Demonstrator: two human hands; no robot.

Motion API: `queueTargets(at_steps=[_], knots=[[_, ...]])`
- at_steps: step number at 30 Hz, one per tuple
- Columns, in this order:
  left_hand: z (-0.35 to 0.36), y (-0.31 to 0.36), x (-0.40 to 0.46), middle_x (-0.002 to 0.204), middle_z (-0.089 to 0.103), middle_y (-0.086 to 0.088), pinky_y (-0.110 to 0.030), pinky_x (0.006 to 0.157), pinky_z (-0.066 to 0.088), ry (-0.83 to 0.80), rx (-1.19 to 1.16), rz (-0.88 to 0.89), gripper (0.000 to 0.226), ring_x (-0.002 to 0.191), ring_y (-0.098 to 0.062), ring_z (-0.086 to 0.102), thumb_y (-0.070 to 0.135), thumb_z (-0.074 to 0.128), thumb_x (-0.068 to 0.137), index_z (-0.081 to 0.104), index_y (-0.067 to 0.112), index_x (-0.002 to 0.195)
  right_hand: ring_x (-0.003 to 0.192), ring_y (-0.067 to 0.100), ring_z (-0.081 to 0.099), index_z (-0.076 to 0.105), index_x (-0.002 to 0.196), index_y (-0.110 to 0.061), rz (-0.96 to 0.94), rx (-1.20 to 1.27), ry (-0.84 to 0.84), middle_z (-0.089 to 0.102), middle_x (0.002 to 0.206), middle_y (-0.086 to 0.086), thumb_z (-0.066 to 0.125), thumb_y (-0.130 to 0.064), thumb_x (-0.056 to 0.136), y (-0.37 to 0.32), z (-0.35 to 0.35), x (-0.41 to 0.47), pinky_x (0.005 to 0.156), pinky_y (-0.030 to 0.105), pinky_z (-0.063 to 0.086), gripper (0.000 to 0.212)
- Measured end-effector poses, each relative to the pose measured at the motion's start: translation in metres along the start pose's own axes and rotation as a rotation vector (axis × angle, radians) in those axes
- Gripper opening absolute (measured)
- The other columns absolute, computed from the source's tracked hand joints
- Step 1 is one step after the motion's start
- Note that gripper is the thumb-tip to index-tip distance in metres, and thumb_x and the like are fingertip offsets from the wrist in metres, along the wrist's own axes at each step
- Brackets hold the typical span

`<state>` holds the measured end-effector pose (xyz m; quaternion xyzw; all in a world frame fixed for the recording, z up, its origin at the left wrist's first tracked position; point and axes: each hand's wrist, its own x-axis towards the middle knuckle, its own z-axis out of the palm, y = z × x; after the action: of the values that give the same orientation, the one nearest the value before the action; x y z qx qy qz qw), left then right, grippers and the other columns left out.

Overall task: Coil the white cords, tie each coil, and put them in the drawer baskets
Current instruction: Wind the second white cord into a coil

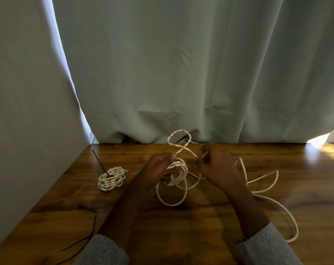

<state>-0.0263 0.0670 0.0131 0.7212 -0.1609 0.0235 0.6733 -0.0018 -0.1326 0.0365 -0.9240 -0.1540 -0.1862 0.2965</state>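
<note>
A white twisted cord point(267, 199) trails in loose loops over the right side of the wooden table point(181, 226). My left hand point(158, 169) holds a partly wound coil point(178, 173) of it just above the table. A raised loop point(179, 138) of the same cord arches between my hands. My right hand point(215, 167) pinches the cord at the loop's right end. A finished coil point(111, 178) lies at the left, bound with a dark tie point(100, 161) that sticks up.
A thin dark tie point(85, 238) lies loose near the table's front left. A pale wall stands at the left, and a grey-green curtain point(181, 73) hangs behind the table's far edge. Sunlight hits the far right corner. No drawer baskets are in view.
</note>
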Motion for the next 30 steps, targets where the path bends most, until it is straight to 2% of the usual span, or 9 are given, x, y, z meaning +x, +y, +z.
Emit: queueTargets(at_steps=[3, 6, 11, 13, 17, 21, 26, 27, 30], knots=[[-0.002, -0.005, 0.003, 0.053, 0.046, 0.002, -0.025, 0.044, 0.029, 0.09, 0.059, 0.05, 0.04, 0.043, -0.009, 0.035, 0.025, 0.044, 0.105, 0.06, 0.009, 0.072, 0.075, 0.012, 0.066, 0.071, 0.081, -0.025, 0.083, 0.206, -0.077, 0.069, 0.075, -0.009, 0.066, -0.016, 0.092, 0.009, -0.009, 0.004, 0.071, 0.031, 0.055, 0.015], [-0.005, -0.012, 0.006, 0.052, 0.039, 0.0, -0.023, 0.042, 0.029, 0.121, 0.089, 0.071, 0.042, 0.043, -0.011, 0.033, 0.023, 0.044, 0.106, 0.054, -0.005, 0.076, 0.059, 0.012, 0.058, 0.073, 0.09, -0.019, 0.22, 0.665, 0.004, 0.064, 0.067, -0.004, 0.063, -0.013, 0.095, 0.017, -0.025, 0.004, 0.055, 0.031, 0.05, 0.013], [0.001, -0.015, 0.007, 0.057, 0.047, -0.004, -0.027, 0.045, 0.032, 0.082, 0.143, 0.073, 0.038, 0.046, -0.013, 0.04, 0.025, 0.046, 0.105, 0.063, 0.014, 0.072, 0.051, 0.003, 0.045, 0.072, 0.101, -0.01, 0.241, 1.623, -0.21, 0.058, 0.078, 0.004, 0.076, -0.017, 0.084, 0.017, -0.028, 0.003, 0.042, 0.014, 0.041, 0.019], [0.006, -0.017, 0.009, 0.062, 0.055, -0.005, -0.025, 0.046, 0.037, 0.063, 0.212, 0.086, 0.035, 0.05, -0.013, 0.048, 0.025, 0.048, 0.104, 0.066, 0.019, 0.074, 0.056, 0.003, 0.051, 0.074, 0.096, -0.009, 0.178, 1.817, -0.304, 0.06, 0.08, 0.004, 0.085, -0.018, 0.077, 0.007, -0.022, 0.002, 0.046, 0.012, 0.046, 0.023], [0.011, -0.022, 0.013, 0.08, 0.072, 0.006, -0.024, 0.069, 0.055, 0.008, 0.438, 0.104, 0.028, 0.075, -0.009, 0.069, 0.02, 0.05, 0.103, 0.072, 0.027, 0.087, 0.055, 0.003, 0.052, 0.072, 0.091, -0.007, 0.113, 2.043, -0.201, 0.058, 0.077, 0.002, 0.059, -0.013, 0.092, -0.005, -0.024, 0.002, 0.046, 0.011, 0.046, 0.014], [0.009, -0.028, 0.016, 0.076, 0.068, 0.01, -0.018, 0.065, 0.046, 0.039, 0.578, 0.126, 0.029, 0.071, -0.001, 0.063, 0.028, 0.051, 0.102, 0.074, 0.013, 0.092, 0.051, 0.004, 0.047, 0.064, 0.093, -0.008, 0.163, 1.757, 0.039, 0.058, 0.073, 0.001, 0.053, -0.01, 0.097, 0.011, -0.036, 0.005, 0.042, 0.013, 0.04, 0.012], [0.013, -0.029, 0.02, 0.077, 0.071, 0.006, -0.019, 0.065, 0.048, 0.004, 0.543, 0.194, 0.03, 0.07, -0.003, 0.066, 0.027, 0.051, 0.102, 0.075, 0.012, 0.093, 0.079, 0.014, 0.072, 0.067, 0.107, -0.003, 0.241, 1.764, 0.08, 0.073, 0.09, 0.011, 0.062, -0.007, 0.094, 0.002, -0.014, 0.007, 0.071, 0.02, 0.06, 0.015], [0.015, -0.028, 0.02, 0.078, 0.072, 0.006, -0.021, 0.065, 0.049, -0.013, 0.531, 0.217, 0.03, 0.071, -0.004, 0.067, 0.028, 0.051, 0.102, 0.075, 0.013, 0.092, 0.091, 0.016, 0.074, 0.067, 0.117, -0.004, 0.2, 1.608, 0.033, 0.075, 0.1, 0.011, 0.061, -0.007, 0.096, 0.001, -0.006, 0.009, 0.079, 0.023, 0.06, 0.022], [0.016, -0.025, 0.018, 0.071, 0.07, 0.007, -0.023, 0.063, 0.049, -0.033, 0.412, 0.234, 0.029, 0.066, -0.006, 0.065, 0.03, 0.051, 0.1, 0.071, 0.019, 0.083, 0.104, 0.001, 0.067, 0.052, 0.145, -0.024, -0.173, 0.612, -0.008, 0.072, 0.11, -0.006, 0.061, -0.011, 0.099, 0.008, 0.02, 0.011, 0.088, 0.017, 0.055, 0.049]])
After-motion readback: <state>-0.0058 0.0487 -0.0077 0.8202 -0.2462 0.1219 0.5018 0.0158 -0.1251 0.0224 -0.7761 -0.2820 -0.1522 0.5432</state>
